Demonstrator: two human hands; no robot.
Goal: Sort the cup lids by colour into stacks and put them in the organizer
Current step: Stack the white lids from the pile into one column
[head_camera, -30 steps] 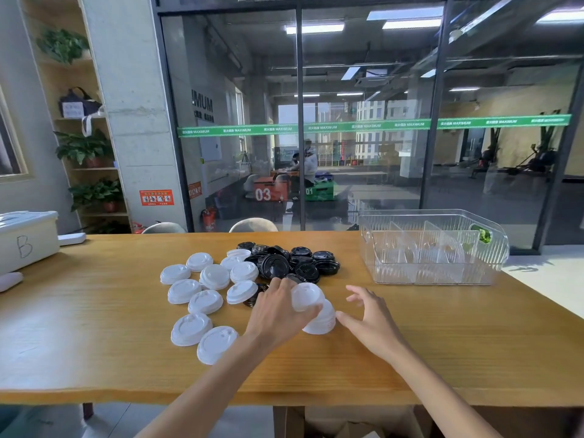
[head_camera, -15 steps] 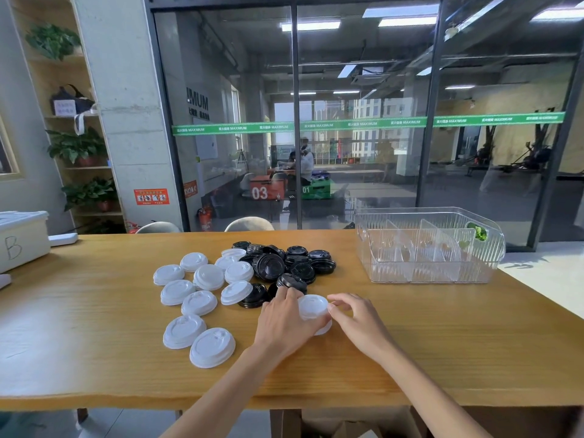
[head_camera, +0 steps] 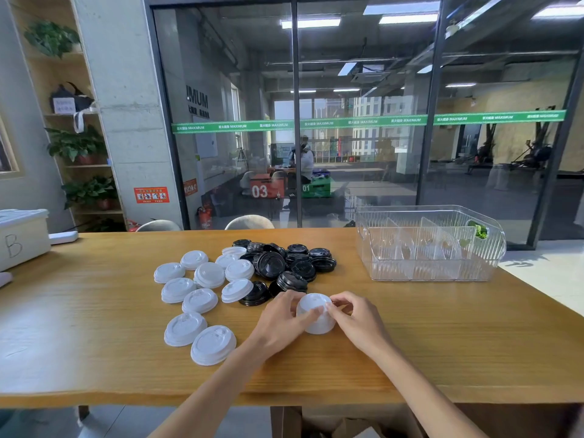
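Left hand (head_camera: pixel 281 320) and right hand (head_camera: pixel 358 320): fingers curled round a short stack of white plastic cup lids (head_camera: pixel 316 314) on the wooden table (head_camera: pixel 442 327). Loose white lids (head_camera: pixel 205 273) and black plastic lids (head_camera: pixel 284 263) just beyond; clear ribbed divided organizer (head_camera: pixel 429 273) empty, well apart. Risk: uneven squeeze skews stack, lids slide off.

Loose lids (head_camera: pixel 202 279) lay spread on the surface (head_camera: pixel 94 343), left of a held stack (head_camera: pixel 316 314). The organizer (head_camera: pixel 429 270) stood behind and right of it; a box (head_camera: pixel 22 238) sat far left.
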